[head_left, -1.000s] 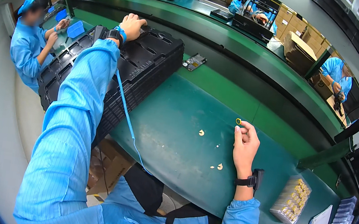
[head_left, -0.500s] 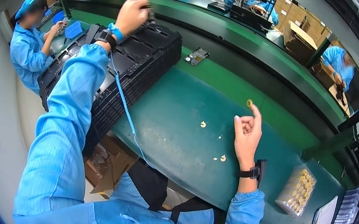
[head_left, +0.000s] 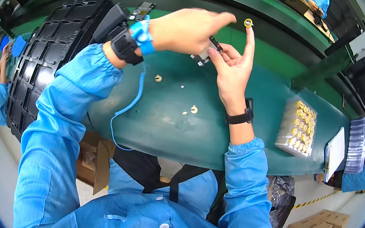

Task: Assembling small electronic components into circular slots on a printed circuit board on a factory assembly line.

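Observation:
Over the green mat, a small circuit board (head_left: pixel 204 57) is between my two hands. My left hand (head_left: pixel 182 30) is closed at its upper left side, and its fingers partly hide the board. The thumb and lower fingers of my right hand (head_left: pixel 233 70) pinch the board's right side. Its index finger points up, with a small round yellow-rimmed part (head_left: pixel 248 23) at the tip. A second circuit board (head_left: pixel 142 10) lies farther off to the left. Beneath the hands, thin pale round pieces (head_left: pixel 158 78) lie scattered on the mat.
Stacked black trays (head_left: pixel 51 49) stand at the left. To the right are a clear pack of yellow round parts (head_left: pixel 298 128) and a clipboard (head_left: pixel 336 152). A coiled blue cord (head_left: pixel 119 112) runs from my left wrist. Co-workers sit beyond and at the left.
My left hand has come from above the black trays to the right, bringing the circuit board to my right hand. My right hand now grips it too; the yellow-rimmed part stays at its index fingertip.

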Motion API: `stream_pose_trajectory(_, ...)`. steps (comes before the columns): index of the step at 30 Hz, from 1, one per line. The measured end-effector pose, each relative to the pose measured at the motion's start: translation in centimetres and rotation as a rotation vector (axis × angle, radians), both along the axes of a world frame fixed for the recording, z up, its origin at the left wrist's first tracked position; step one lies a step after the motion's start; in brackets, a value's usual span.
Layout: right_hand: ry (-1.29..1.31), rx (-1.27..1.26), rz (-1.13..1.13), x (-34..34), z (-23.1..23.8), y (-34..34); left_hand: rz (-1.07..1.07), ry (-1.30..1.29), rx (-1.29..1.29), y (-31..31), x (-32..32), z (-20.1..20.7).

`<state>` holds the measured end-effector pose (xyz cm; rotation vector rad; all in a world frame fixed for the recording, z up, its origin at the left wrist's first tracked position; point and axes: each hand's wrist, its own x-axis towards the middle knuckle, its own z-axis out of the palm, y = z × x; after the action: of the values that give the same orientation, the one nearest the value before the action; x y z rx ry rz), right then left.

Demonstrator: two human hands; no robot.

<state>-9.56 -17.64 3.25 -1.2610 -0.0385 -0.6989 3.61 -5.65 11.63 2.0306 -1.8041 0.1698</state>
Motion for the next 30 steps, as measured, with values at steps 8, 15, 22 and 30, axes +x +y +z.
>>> stream_pose_trajectory(8, 0.009, 0.21, -0.141, -0.4, -1.0, -0.5, 0.431, 0.843, -0.591, 1.5, -2.7, -5.4)
stream_pose_trajectory(15, 0.089, 0.066, -0.04, 0.0, -0.8, 0.5, 0.151, 1.356, -0.798, 1.6, -2.5, -7.7)
stream_pose_trajectory(22, 0.17, -0.047, 0.104, -0.2, -0.6, 0.4, 0.144, 1.428, -0.861, 3.7, -1.4, -8.0)
stream_pose_trajectory(30, 0.113, -0.24, -0.228, 0.1, -1.1, -1.9, 0.159, 1.243, -0.803, 4.1, -2.1, -8.0)
